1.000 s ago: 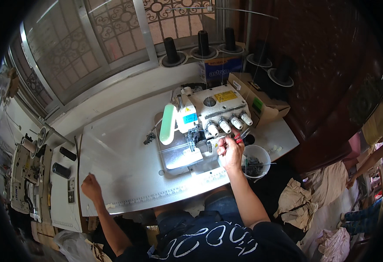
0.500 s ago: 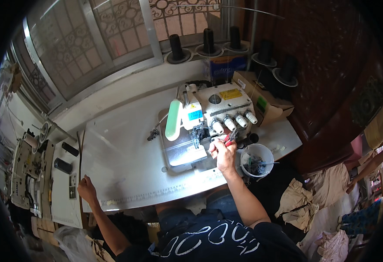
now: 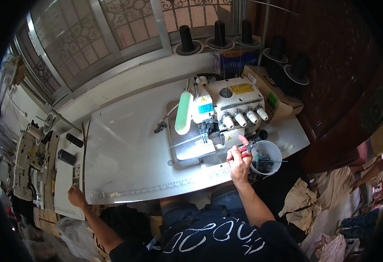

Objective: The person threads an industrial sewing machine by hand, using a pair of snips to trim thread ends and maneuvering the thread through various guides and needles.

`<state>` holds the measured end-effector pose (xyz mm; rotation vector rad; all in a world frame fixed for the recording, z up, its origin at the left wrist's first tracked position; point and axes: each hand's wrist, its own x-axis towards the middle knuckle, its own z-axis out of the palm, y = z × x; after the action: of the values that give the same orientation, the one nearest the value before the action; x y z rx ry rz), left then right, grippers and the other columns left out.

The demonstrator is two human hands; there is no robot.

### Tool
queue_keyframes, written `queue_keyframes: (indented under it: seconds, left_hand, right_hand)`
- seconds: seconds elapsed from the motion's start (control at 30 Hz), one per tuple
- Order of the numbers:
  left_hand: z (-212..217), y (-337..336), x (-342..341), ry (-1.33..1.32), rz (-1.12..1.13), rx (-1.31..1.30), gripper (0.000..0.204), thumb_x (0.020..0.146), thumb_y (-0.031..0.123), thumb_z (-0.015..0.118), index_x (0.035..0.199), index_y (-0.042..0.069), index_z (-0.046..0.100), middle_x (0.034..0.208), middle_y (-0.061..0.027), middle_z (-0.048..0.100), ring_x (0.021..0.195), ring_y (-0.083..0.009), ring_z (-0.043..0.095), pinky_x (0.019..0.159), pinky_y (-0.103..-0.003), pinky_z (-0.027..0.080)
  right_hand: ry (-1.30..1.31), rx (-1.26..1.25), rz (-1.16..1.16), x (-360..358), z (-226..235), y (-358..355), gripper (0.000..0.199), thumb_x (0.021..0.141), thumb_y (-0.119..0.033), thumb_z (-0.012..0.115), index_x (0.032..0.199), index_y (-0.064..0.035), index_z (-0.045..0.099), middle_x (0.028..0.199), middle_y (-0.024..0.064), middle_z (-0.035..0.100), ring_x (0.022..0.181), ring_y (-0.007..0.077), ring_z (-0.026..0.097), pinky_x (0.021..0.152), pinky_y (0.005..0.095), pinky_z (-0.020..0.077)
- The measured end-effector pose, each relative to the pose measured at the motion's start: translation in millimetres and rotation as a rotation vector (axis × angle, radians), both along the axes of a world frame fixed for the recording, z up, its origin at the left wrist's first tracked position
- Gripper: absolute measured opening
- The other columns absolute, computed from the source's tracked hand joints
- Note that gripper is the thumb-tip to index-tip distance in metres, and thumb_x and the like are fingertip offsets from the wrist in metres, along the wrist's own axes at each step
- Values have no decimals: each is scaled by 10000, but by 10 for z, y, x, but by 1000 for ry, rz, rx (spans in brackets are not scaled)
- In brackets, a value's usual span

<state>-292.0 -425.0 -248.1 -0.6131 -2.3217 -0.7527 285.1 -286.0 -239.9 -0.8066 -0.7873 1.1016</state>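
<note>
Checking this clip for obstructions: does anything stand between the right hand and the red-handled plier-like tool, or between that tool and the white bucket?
Nothing visible does. The right hand grips the red-handled plier-like tool directly; its metal end appears beside the white bucket, with no object seen between.

A metal-framed window point(image 3: 105, 32), backed by a scrolled grille point(image 3: 180, 15), stands beyond the left hand point(image 3: 76, 196), above a pale wall point(image 3: 126, 83). Between that hand and the right hand point(image 3: 240, 163) spreads a white worktop point(image 3: 130, 148), brightly lit near the latter. Glossy dark-brown panelling point(image 3: 340, 74) rises beyond, farther right.
</note>
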Motion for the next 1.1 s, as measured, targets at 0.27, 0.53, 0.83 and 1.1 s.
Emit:
queue_keyframes:
  seconds: [0.27,0.53,0.83,1.1]
  left_hand:
    - [-100,-40,-409,-276,-174,-307,338,851,266,505,776,-38,632,826,-245,620,735,-412,591,646,-477,443]
    - [463,1292,2312,-293,-1508,-340,704,770,79,662,1370,67,294,1329,-161,406,1277,-278,350,1035,-359,313]
    - [281,1416,2805,-907,-1521,-630,228,848,181,575,998,10,595,912,-93,621,903,-226,596,835,-310,437]
    - [549,1546,3067,-1623,-1953,643,245,915,288,516,823,68,571,893,-60,574,890,-179,529,950,-369,390]
  right_hand:
    - [-46,-45,79,-19,-85,-23,266,887,-72,465,1127,38,430,611,23,481,521,69,421,468,202,333]
    - [76,-83,-8,158,72,27,238,874,-59,467,1100,6,432,609,37,472,472,84,410,425,214,337]
    - [126,-137,-71,322,121,306,423,853,-74,483,1259,-23,376,610,41,474,416,81,373,413,241,343]
    - [161,-94,59,221,232,494,131,817,-44,484,948,-45,489,593,44,489,400,91,385,367,238,318]
